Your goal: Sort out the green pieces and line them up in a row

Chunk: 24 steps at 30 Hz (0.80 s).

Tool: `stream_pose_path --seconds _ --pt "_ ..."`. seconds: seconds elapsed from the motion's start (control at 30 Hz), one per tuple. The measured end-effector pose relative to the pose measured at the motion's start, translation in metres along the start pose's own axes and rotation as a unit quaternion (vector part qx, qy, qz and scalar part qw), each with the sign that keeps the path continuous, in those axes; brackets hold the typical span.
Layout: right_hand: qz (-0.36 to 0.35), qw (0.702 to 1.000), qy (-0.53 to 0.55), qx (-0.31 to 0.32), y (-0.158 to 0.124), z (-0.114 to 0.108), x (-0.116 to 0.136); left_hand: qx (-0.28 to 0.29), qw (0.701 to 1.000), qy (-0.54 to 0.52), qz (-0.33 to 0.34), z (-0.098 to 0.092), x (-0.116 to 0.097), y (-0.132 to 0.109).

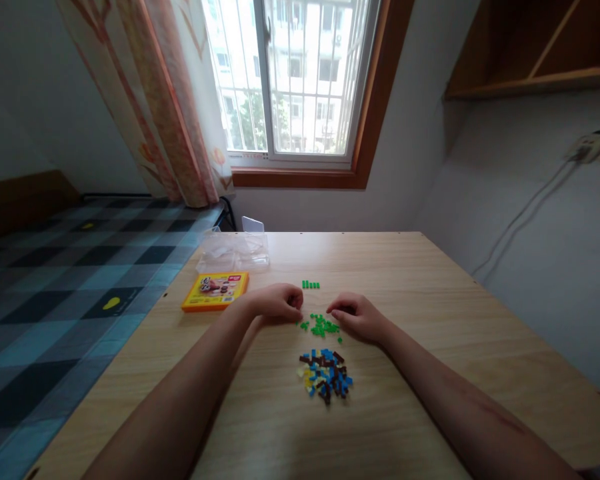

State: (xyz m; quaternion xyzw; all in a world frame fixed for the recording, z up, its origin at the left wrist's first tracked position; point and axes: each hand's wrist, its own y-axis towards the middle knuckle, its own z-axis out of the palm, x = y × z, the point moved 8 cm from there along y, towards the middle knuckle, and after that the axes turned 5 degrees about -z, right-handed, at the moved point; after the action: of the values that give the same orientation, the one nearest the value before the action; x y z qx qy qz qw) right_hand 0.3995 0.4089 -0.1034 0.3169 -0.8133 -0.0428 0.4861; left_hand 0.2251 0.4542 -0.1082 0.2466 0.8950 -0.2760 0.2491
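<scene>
A loose pile of small green bricks [324, 326] lies on the table between my two hands. My left hand [282, 302] rests at the pile's left edge, its fingers curled in and the thumb low by a few stray green pieces. On the other side, my right hand [356, 313] has its fingers curled and thumb and forefinger close together. Anything held in either hand is too small or hidden to make out. Beyond the pile stands a short row of green bricks [311, 285]. Nearer to me is a mixed heap of blue, brown and yellow bricks [327, 375].
A yellow-orange box [216, 291] with a printed picture lies left of my left hand. Behind it sits a clear plastic tray [234, 253]. The wooden table [405, 413] meets a bed with a checked cover [80, 287] on the left and a wall on the right.
</scene>
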Motion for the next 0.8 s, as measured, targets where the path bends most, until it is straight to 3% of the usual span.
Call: stream_pose_path --seconds 0.3,0.8 --pt "-0.105 0.986 -0.127 0.029 -0.005 0.005 0.029 -0.028 0.998 0.059 0.006 0.0 -0.002 0.002" --pt "-0.105 0.987 -0.121 0.017 -0.005 0.004 0.024 -0.026 0.996 0.074 0.034 -0.002 -0.008 -0.002"
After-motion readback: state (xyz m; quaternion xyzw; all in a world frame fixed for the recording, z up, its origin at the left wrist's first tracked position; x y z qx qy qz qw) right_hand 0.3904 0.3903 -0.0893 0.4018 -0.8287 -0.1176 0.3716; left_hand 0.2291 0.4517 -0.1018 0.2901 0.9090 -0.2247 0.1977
